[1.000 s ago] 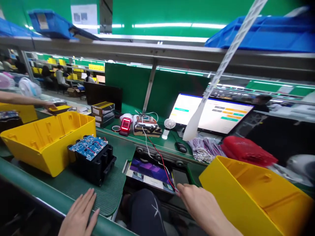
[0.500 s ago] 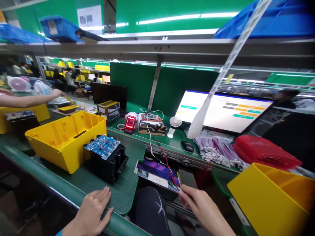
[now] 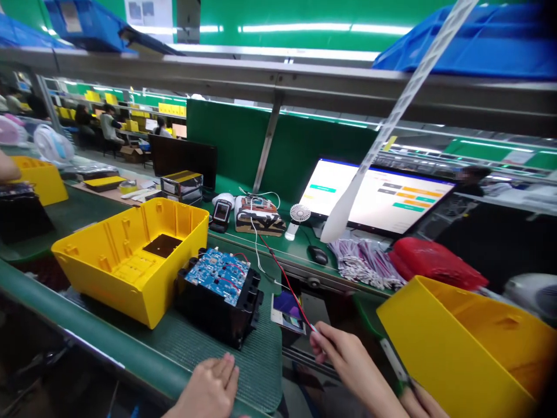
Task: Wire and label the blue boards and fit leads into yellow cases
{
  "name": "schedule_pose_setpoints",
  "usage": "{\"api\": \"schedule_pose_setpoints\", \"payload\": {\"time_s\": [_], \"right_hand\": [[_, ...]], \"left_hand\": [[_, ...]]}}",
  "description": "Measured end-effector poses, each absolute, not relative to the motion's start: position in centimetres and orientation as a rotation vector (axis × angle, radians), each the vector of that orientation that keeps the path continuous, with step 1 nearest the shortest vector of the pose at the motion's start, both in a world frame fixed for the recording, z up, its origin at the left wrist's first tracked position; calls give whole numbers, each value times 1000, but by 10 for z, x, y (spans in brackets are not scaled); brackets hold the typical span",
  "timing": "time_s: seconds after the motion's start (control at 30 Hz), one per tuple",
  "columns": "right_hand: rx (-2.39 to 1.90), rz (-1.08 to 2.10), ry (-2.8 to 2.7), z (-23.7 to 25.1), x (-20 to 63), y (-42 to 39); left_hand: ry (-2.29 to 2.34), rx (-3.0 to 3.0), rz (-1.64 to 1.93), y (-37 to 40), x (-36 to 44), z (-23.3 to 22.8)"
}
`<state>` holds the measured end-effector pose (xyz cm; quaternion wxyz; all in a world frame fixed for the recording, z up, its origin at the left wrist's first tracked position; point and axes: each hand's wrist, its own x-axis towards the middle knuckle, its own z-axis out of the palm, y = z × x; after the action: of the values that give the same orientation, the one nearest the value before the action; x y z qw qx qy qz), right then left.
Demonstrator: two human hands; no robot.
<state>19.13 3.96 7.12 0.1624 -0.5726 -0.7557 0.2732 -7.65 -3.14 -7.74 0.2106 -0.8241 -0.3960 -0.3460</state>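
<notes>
My left hand (image 3: 211,390) lies flat, fingers apart, on the ribbed green mat (image 3: 243,360) at the near edge of the bench. Just beyond it stands a black battery block topped by a blue circuit board (image 3: 217,273), with an empty yellow plastic housing (image 3: 130,261) touching its left side. My right hand (image 3: 343,363) pinches the end of a red and black wire (image 3: 285,278) that runs up to a small test box (image 3: 260,219). Below the wire lies a phone (image 3: 288,310) with a lit screen.
A second yellow housing (image 3: 461,348) stands at the right. Behind are a lit monitor (image 3: 378,197), a small white fan (image 3: 298,217), a mouse (image 3: 317,253), a bundle of cables (image 3: 368,264), a red bag (image 3: 435,258) and a scanner (image 3: 221,213). Other people sit far left.
The mat with the yellow housing and battery block has shifted right, toward my right hand, my left hand moving with it. The other person's arm at far left has drawn back. The scanner's red light went off.
</notes>
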Motion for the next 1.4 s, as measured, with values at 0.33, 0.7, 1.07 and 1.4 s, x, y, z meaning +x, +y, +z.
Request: {"api": "schedule_pose_setpoints", "payload": {"time_s": [0.33,0.7,1.07,1.4], "right_hand": [[-1545,866,-2009,82,199,41],[-1342,942,-1627,91,178,69],[-1256,1003,-1528,117,146,85],[-1155,955,-1741,134,89,133]], "left_hand": [[-911,-2332,-893,-21,-3,-114],[-755,-2936,-709,-22,-49,-50],[-1355,-1999,-1600,13,-82,28],[-1472,-1949,-1647,29,-79,-6]]}}
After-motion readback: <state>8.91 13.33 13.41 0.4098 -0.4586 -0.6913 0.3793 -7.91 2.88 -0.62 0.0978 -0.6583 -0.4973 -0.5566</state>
